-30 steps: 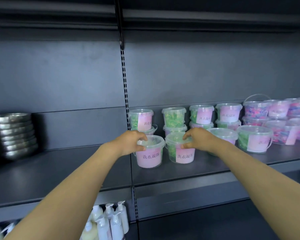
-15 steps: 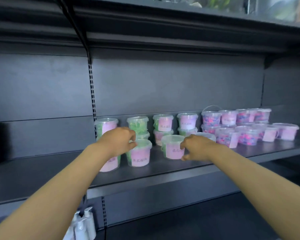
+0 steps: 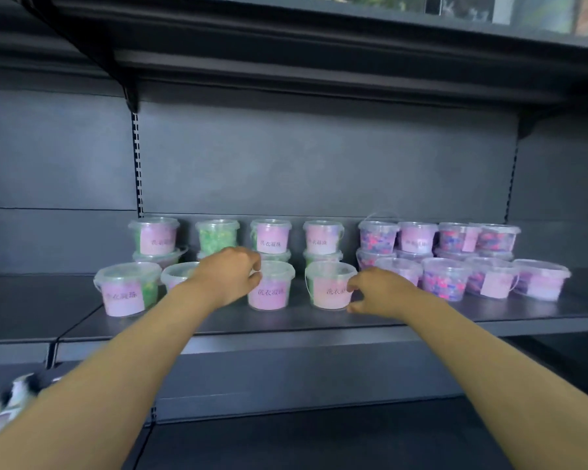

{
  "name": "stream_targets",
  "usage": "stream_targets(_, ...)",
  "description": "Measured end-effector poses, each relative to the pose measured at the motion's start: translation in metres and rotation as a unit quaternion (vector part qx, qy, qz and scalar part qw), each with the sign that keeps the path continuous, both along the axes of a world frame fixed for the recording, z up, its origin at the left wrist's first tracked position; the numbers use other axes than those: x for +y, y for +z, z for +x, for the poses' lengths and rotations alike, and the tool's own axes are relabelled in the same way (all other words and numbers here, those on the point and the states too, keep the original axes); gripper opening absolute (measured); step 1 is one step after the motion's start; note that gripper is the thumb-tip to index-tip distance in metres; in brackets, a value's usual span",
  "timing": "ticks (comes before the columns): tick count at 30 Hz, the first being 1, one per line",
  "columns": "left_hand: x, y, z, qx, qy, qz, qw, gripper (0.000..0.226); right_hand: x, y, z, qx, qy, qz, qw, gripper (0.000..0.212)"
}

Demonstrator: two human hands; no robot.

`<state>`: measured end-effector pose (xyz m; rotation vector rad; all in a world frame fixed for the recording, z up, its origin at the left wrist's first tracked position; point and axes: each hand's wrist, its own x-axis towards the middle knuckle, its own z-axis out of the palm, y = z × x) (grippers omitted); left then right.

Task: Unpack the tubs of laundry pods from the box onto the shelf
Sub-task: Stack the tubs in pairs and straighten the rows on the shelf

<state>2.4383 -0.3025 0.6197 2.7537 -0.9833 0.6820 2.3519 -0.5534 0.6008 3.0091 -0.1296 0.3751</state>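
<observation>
- Grey metal shelf carries pod tubs in rows, back ones stacked 2 high.
- L hand pinches rim of front-mid tub.
- R hand, fingers curled, touches side of neighbour tub; can't tell if gripping.

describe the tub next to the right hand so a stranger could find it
On the dark shelf, follow the front row of tubs from the left. The fourth tub sits at the right hand; it is the last pink-fronted one before the purple-speckled tubs begin.
</observation>
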Motion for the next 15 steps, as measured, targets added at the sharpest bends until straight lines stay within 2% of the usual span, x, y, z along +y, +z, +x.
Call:
stream_targets(7,-0.033,-0.021,0.034,0.018,0.034,-0.029,0.999,0.032,-0.032,-0.002,0.037,-0.033,0.002,0.073,0.997,0.046)
stream_targets(15,-0.041,-0.062,0.096,0.068,0.004,-0.176,0.982,0.045,-0.039,-0.038,0.094,-0.082,-0.014,0.143,0.986,0.063)
